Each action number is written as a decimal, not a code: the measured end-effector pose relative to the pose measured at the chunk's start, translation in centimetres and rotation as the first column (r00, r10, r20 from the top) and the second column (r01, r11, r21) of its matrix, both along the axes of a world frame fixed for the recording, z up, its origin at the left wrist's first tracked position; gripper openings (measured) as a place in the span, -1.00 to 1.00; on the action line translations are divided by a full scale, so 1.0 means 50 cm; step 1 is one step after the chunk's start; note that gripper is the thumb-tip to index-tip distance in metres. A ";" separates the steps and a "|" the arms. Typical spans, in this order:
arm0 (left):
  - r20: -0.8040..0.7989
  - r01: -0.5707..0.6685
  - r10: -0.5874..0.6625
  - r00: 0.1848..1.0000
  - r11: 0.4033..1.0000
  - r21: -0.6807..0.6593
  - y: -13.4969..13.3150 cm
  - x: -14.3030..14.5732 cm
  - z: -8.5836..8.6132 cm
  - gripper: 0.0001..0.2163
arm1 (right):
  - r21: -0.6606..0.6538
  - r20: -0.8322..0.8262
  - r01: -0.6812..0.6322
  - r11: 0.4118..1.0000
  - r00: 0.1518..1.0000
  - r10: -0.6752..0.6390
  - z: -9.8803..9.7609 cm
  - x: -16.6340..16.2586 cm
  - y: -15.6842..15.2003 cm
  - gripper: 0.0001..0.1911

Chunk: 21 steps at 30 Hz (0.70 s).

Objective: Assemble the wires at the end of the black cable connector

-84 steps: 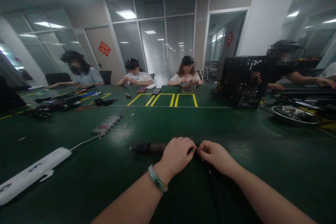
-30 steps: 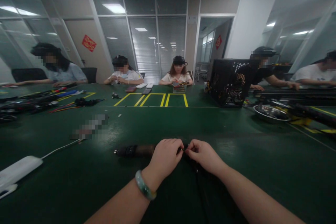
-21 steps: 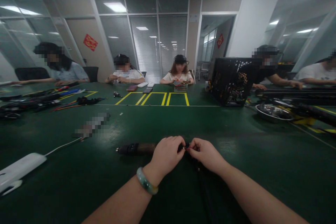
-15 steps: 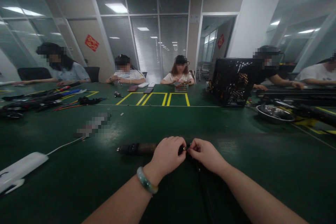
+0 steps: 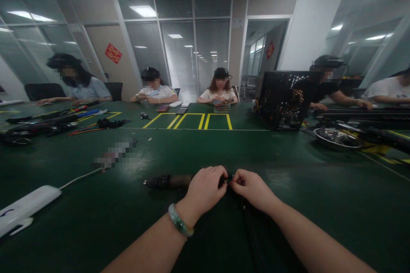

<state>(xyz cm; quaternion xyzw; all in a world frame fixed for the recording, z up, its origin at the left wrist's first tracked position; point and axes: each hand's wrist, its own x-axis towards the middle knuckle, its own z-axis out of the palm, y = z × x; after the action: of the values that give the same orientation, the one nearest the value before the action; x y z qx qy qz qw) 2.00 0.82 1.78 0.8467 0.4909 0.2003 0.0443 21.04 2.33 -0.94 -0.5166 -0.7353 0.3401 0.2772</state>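
A dark electric screwdriver (image 5: 174, 181) lies across the green table in front of me, its metal tip pointing left. My left hand (image 5: 206, 187) is closed around its rear end, with a green bangle on the wrist. Close by on the right, my right hand (image 5: 251, 185) is closed, thumb and fingers pinched at a small dark piece at the screwdriver's back end. Something small and brassy shows between the fingertips; its shape is unclear. From beneath the right hand a black cable (image 5: 245, 213) runs down toward me.
A white power strip (image 5: 30, 209) with a cord lies at left, leading to a blurred device (image 5: 115, 153). Bundled cables (image 5: 41, 126) sit farther left. A black computer case (image 5: 282, 100) and a metal bowl (image 5: 336, 137) stand at right. Several people sit around the table.
Both hands stay at the screwdriver's rear end, their fingers barely shifting. The whole view has moved slightly.
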 end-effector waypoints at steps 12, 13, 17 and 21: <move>0.069 0.010 -0.012 0.998 0.999 0.030 -0.001 -0.003 -0.009 -0.86 | 0.010 -0.005 -0.007 1.000 1.000 0.007 -0.004 0.001 -0.001 -0.86; 0.064 0.013 -0.014 0.998 1.000 0.028 0.000 -0.003 -0.010 -0.87 | 0.017 -0.003 -0.007 1.000 1.000 0.007 -0.003 0.002 -0.002 -0.86; 0.051 0.038 -0.040 0.998 0.999 0.029 0.005 -0.004 -0.013 -0.90 | 0.033 0.001 -0.012 0.999 1.000 0.012 0.000 0.002 -0.002 -0.87; 0.050 0.064 -0.066 0.997 0.997 0.042 0.008 -0.005 -0.015 -0.89 | 0.047 0.006 -0.010 0.999 1.000 0.009 0.000 0.000 0.000 -0.87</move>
<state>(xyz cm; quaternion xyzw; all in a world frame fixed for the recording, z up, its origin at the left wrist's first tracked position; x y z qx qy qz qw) 1.76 1.20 1.01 0.8575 0.4577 0.2303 0.0463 21.03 2.32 -0.95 -0.5074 -0.7464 0.3225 0.2854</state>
